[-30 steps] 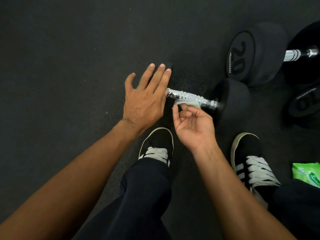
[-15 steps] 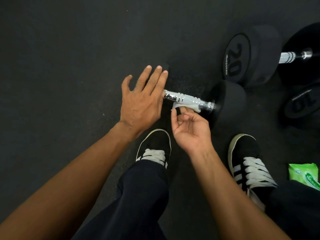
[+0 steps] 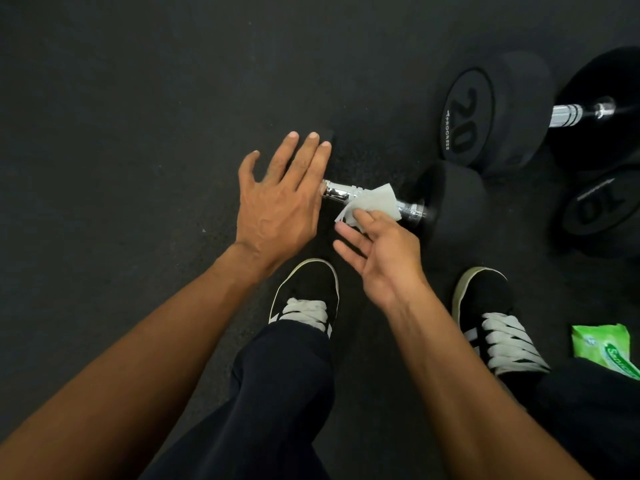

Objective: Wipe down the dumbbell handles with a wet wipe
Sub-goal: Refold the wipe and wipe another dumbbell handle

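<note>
A thin hold
My right hand (image 3: 381,251) lightly pinches the wet wipe (image 3: 375,200); it may slip off the dumbbell handle (image 3: 337,192), which could roll under my flat left hand (image 3: 277,202).

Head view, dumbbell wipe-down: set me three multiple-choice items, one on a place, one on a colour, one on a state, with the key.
1. Where does the wet wipe lie?
A) on a bench
B) draped over the dumbbell handle
C) in a bucket

2. What colour is the wipe pack?
A) green
B) red
C) blue

3. How is the left hand held?
A) clenched in a fist
B) gripping the wipe
C) flat, fingers straight

Key:
1 B, the wipe covers the middle of the chrome bar.
2 A, the pack shows bright green at the lower right.
3 C, its fingers stretch out over the handle's left end.
</note>
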`<state>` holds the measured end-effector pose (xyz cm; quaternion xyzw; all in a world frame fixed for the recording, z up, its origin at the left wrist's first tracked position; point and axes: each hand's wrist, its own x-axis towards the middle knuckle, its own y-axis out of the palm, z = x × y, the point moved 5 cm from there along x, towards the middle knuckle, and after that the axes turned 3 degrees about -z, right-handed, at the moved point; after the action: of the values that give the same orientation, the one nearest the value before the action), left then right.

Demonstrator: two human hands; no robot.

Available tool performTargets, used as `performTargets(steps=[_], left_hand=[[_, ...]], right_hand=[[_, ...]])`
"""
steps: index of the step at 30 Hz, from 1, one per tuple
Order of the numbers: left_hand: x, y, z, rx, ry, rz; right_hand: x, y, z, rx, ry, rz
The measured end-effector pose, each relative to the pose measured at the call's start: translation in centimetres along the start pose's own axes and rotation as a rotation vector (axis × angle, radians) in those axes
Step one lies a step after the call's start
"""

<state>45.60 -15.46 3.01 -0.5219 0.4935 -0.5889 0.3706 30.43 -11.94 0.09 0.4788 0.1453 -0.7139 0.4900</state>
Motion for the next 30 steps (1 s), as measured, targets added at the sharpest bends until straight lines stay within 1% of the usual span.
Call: performTargets(steps=[2,5,7,8,10,14,15,17,18,20,22,24,25,27,30], left_hand=[[0.1,0.0,0.0,0.006,-0.003,0.012],[0.1,0.0,0.0,0.011,0.001,0.02],[0.0,0.0,0.1,0.013,0.007,0.015],[0.0,-0.1,0.0,0.014,0.01,0.009],[-0.1,-0.2,0.0,0.013,0.012,-0.009],[-0.1,-0.1,0.0,0.004,0.008,-0.02],[-0.1,0.0,0.0,0.001,0.007,-0.02],[-0.1,0.1,0.1,-0.005,0.004,-0.016],[-0.2,0.1,0.1,-0.005,0.002,-0.012],[-0.2,0.2,0.1,-0.002,0.004,-0.01],[-0.4,0.2,0.1,0.004,0.008,-0.022],[-0.5,0.3,0.2,0.005,0.009,-0.031],[-0.5,0.4,0.2,0.004,0.011,-0.032],[-0.5,0.4,0.1,0.007,0.013,-0.031],[-0.4,0.6,0.2,0.008,0.007,-0.018]], right_hand=[[-0.2,0.3,0.4,-0.113,-0.054,-0.027],[-0.4,0.9,0.4,-0.137,-0.112,-0.012],[-0.2,1.0,0.8,-0.259,-0.185,-0.046],[0.1,1.0,1.3,-0.373,-0.238,-0.084],[0.6,1.0,2.4,-0.683,-0.35,-0.133],[1.4,1.4,3.7,-1.381,-0.528,-0.126],[1.3,1.7,3.5,-1.514,-0.578,-0.135],[1.1,2.3,3.6,-1.639,-0.664,-0.161],[1.3,2.6,3.8,-1.661,-0.672,-0.161],[2.1,3.1,4.2,-1.695,-0.589,-0.125],[2.9,3.9,5.0,-1.666,-0.431,-0.074],[3.5,4.7,5.7,-1.528,-0.255,-0.033],[3.6,4.9,5.9,-1.498,-0.198,-0.026],[2.8,5.0,6.0,-1.577,-0.193,-0.015],[1.2,3.6,4.7,-1.795,-0.311,0.014]])
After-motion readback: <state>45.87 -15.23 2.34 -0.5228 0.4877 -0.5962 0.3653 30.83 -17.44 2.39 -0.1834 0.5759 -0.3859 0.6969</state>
